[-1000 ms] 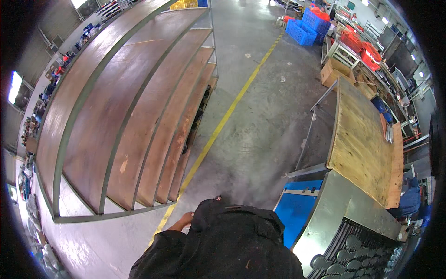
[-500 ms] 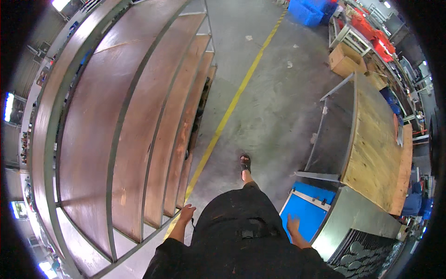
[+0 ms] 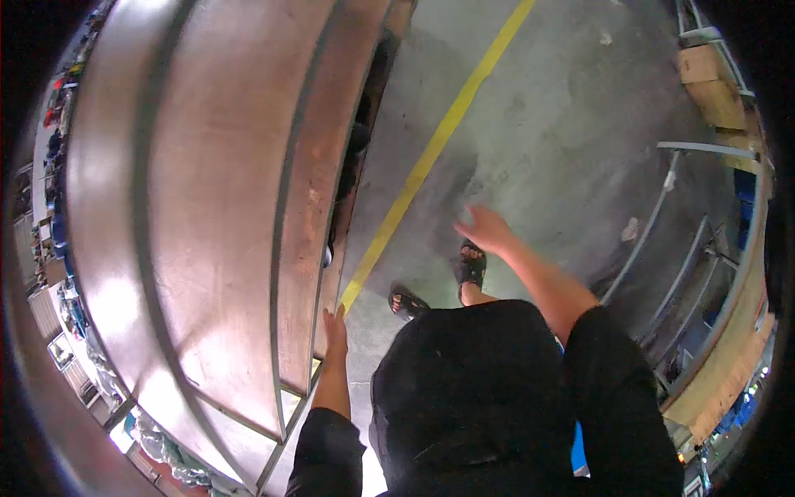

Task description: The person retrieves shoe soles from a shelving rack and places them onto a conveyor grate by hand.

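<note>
Tall shelving with wide brown boards [image 3: 217, 207] and dark metal edges fills my left side. My left hand [image 3: 334, 333] is beside its lower boards, fingers stretched forward and holding nothing visible; whether it touches the rack I cannot tell. Over the grey floor [image 3: 551, 157] my right hand [image 3: 487, 230] reaches out ahead of me, blurred, fingers apart and nothing in them. It hangs above my sandalled foot [image 3: 471, 265].
Along the floor by the shelving runs a yellow line [image 3: 431, 151]. Dark objects [image 3: 356, 139] sit beneath the lowest boards. To the right stand a wood-topped metal-framed table [image 3: 716, 398] and a cardboard box [image 3: 705, 66].
My view has moved closer to the shelving and turned lower. My right hand has swung from beside the blue panel to out in front of me. Both feet now show.
</note>
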`<act>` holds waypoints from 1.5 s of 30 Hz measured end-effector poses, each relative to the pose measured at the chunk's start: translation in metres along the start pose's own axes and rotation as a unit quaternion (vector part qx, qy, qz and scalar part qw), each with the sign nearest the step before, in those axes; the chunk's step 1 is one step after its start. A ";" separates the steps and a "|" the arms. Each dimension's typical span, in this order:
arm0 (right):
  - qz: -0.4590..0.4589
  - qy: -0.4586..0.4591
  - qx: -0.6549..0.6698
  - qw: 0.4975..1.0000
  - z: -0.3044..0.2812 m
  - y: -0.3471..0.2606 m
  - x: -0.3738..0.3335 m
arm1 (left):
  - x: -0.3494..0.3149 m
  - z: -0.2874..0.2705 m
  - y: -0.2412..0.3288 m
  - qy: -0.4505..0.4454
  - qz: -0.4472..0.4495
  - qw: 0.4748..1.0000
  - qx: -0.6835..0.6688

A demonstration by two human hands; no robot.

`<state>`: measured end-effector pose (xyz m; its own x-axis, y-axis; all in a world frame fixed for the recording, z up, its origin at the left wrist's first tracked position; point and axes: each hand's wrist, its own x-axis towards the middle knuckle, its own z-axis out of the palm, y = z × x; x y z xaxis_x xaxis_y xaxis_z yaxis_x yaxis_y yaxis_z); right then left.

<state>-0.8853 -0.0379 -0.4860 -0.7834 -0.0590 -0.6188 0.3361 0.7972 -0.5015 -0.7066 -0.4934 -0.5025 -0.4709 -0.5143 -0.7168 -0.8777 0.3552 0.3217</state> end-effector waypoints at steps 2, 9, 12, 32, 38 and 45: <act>-0.133 -0.011 0.054 0.990 0.043 -0.037 0.076 | 0.060 0.021 -0.009 0.035 -0.091 0.982 -0.165; -0.226 -0.060 0.225 0.946 0.151 -0.229 0.235 | 0.239 -0.055 -0.075 0.094 0.151 0.937 -0.299; -0.113 -0.053 0.068 0.990 0.176 -0.128 0.291 | 0.247 0.126 -0.004 0.026 0.025 0.871 -0.489; 0.077 -0.159 0.571 0.802 0.181 -0.160 0.217 | 0.185 0.111 0.070 0.001 -0.138 0.754 -0.642; 0.088 -0.084 0.653 0.748 0.179 -0.060 0.074 | 0.027 0.106 0.002 -0.180 -0.145 0.757 -0.611; 0.162 -0.021 0.566 0.808 0.065 -0.026 -0.137 | -0.134 0.038 0.003 -0.225 -0.245 0.814 -0.477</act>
<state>-0.7527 -0.0897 -0.4279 -0.5479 0.0031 -0.8365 0.8016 -0.2842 -0.5261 -0.6430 -0.3942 -0.4290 -0.1517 0.0015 -0.9884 -0.7207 -0.6845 0.1096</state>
